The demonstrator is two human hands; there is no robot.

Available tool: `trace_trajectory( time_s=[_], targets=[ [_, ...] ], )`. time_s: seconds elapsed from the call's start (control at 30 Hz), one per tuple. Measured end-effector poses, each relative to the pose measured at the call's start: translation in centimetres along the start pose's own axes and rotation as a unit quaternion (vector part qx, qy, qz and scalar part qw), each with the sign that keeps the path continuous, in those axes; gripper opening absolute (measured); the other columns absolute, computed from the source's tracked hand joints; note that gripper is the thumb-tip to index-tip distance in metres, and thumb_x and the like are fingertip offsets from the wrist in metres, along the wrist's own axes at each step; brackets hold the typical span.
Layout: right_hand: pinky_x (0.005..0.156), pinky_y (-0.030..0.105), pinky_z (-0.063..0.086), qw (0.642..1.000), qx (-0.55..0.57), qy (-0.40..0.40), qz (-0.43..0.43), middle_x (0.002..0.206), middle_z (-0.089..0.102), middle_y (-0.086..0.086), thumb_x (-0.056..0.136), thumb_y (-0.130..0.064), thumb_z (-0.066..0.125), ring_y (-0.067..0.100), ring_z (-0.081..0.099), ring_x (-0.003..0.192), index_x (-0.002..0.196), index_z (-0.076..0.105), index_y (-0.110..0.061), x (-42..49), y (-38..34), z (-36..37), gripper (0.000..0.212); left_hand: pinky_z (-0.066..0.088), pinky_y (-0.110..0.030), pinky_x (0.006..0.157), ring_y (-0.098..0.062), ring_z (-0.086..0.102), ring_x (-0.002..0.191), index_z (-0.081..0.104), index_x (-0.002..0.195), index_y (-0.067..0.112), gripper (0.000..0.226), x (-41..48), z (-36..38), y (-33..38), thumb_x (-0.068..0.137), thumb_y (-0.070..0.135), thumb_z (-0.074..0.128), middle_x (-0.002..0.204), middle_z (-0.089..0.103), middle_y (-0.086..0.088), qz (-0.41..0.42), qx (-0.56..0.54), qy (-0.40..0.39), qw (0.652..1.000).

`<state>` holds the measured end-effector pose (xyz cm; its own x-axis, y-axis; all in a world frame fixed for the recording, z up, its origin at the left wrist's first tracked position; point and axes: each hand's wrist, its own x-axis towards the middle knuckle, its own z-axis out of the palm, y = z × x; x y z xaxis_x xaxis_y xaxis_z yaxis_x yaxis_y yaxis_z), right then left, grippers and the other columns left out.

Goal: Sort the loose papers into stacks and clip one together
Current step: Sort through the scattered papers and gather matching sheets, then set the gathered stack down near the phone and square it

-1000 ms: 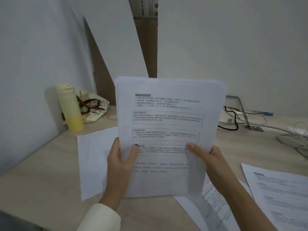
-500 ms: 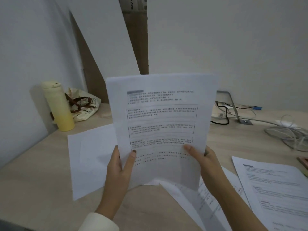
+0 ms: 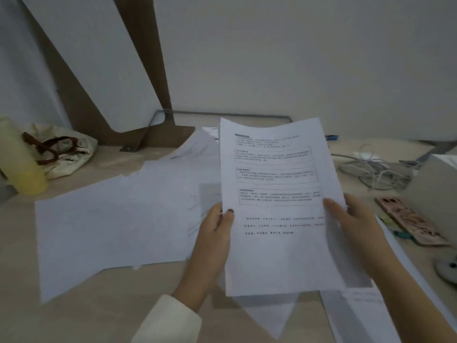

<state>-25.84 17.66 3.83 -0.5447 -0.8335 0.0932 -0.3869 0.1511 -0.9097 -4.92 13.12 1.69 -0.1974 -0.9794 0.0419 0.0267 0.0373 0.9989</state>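
We see a dim, grey room with soft, weak shadows. The papers (image 3: 279,206) look a bit blurry, so we cannot read the words. Straight lines bend near the edges.

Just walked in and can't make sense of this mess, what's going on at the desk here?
A person is sorting papers at a desk. Both hands hold up a printed bundle of sheets, the left hand gripping its left edge and the right hand its right edge. More loose sheets lie spread across the desk on the left, and others sit under the bundle on the right. A yellow bottle, a cloth bag, a phone and cables sit around the edges. No clip shows on any stack.
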Motion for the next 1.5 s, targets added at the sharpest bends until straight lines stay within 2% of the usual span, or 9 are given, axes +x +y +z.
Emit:
trace_trajectory(
  time_s=[0.17, 0.33, 0.53, 0.6, 0.7, 0.93, 1.27, 1.4, 1.5],
  targets=[
    [0.068, 0.035, 0.043, 0.994, -0.015, 0.033, 0.104, 0.083, 0.068, 0.016, 0.092, -0.024, 0.043, 0.027, 0.061, 0.074, 0.089, 0.063, -0.007, 0.0, 4.8, -6.9, 0.026, 0.051, -0.017, 0.056, -0.005, 0.062, 0.061, 0.059, 0.078, 0.012, 0.028, -0.3, 6.8, -1.7, 0.097, 0.017, 0.039, 0.075, 0.063, -0.001, -0.065, 0.008, -0.141, 0.988],
    [0.075, 0.042, 0.046, 0.983, -0.087, 0.016, 0.162, 0.087, 0.067, 0.023, 0.092, -0.019, 0.043, 0.032, 0.061, 0.078, 0.088, 0.065, -0.008, 0.4, 8.7, -10.9, 0.025, 0.057, -0.035, 0.079, -0.019, 0.065, 0.082, 0.061, 0.084, 0.013, 0.021, -0.5, 11.2, -4.4, 0.094, 0.023, 0.045, 0.087, 0.066, -0.003, -0.064, 0.11, -0.213, 0.969],
    [0.091, 0.043, 0.044, 0.967, -0.175, 0.006, 0.185, 0.105, 0.06, 0.035, 0.096, -0.014, 0.041, 0.043, 0.056, 0.102, 0.105, 0.058, 0.012, 1.5, 11.5, -11.5, 0.033, 0.039, -0.026, 0.069, -0.013, 0.055, 0.082, 0.053, 0.076, 0.02, 0.027, -0.1, 12.8, -7.2, 0.093, 0.038, 0.043, 0.088, 0.054, 0.006, 0.012, 0.363, -0.172, 0.916],
    [0.081, 0.041, 0.045, 0.963, -0.185, 0.014, 0.194, 0.1, 0.06, 0.034, 0.095, -0.012, 0.042, 0.042, 0.057, 0.095, 0.1, 0.058, 0.012, 1.8, 12.4, -11.4, 0.029, 0.038, -0.025, 0.069, -0.013, 0.052, 0.085, 0.05, 0.076, 0.021, 0.026, 0.1, 12.9, -7.6, 0.093, 0.038, 0.041, 0.09, 0.051, 0.006, 0.031, 0.397, -0.169, 0.902],
    [0.069, 0.033, 0.039, 0.962, -0.2, 0.032, 0.185, 0.089, 0.06, 0.02, 0.095, -0.015, 0.043, 0.03, 0.052, 0.078, 0.099, 0.055, 0.005, 2.0, 13.4, -10.9, 0.024, 0.041, -0.026, 0.073, -0.012, 0.051, 0.091, 0.048, 0.081, 0.021, 0.024, 0.2, 12.9, -8.1, 0.095, 0.038, 0.038, 0.095, 0.051, 0.006, 0.056, 0.431, -0.166, 0.885],
    [0.07, 0.035, 0.044, 0.962, -0.228, 0.029, 0.147, 0.089, 0.059, 0.01, 0.094, -0.021, 0.044, 0.026, 0.056, 0.08, 0.113, 0.05, -0.009, 1.8, 13.7, -8.8, 0.024, 0.042, -0.023, 0.072, -0.01, 0.049, 0.09, 0.05, 0.088, 0.017, 0.025, 0.6, 11.1, -8.5, 0.093, 0.039, 0.041, 0.096, 0.051, 0.006, 0.08, 0.468, -0.143, 0.868],
    [0.072, 0.033, 0.038, 0.946, -0.315, 0.022, 0.071, 0.124, 0.055, 0.014, 0.096, -0.022, 0.04, 0.033, 0.057, 0.105, 0.139, 0.032, -0.014, 0.9, 12.9, -5.2, 0.044, 0.036, -0.019, 0.075, -0.008, 0.042, 0.094, 0.041, 0.086, 0.024, 0.024, 0.8, 7.7, -8.0, 0.09, 0.048, 0.043, 0.099, 0.043, 0.01, 0.084, 0.525, -0.11, 0.84],
    [0.064, 0.03, 0.036, 0.909, -0.414, 0.03, 0.039, 0.109, 0.047, 0.011, 0.097, -0.026, 0.035, 0.027, 0.05, 0.09, 0.135, 0.036, -0.013, 0.6, 13.2, -4.6, 0.041, 0.015, -0.027, 0.112, -0.016, 0.014, 0.14, 0.026, 0.136, 0.025, 0.075, 0.9, 5.6, -8.3, 0.078, 0.072, 0.035, 0.149, 0.02, 0.003, 0.06, 0.586, -0.118, 0.799],
    [0.068, 0.035, 0.039, 0.876, -0.476, 0.072, 0.003, 0.098, 0.052, 0.015, 0.092, -0.02, 0.048, 0.031, 0.048, 0.086, 0.116, 0.056, -0.006, 0.7, 13.9, -4.5, 0.029, -0.004, -0.034, 0.116, -0.018, -0.013, 0.145, -0.001, 0.147, 0.027, 0.122, 0.8, 3.9, -7.9, 0.043, 0.09, 0.001, 0.158, -0.012, -0.001, 0.005, 0.6, -0.157, 0.784]
  ],
)
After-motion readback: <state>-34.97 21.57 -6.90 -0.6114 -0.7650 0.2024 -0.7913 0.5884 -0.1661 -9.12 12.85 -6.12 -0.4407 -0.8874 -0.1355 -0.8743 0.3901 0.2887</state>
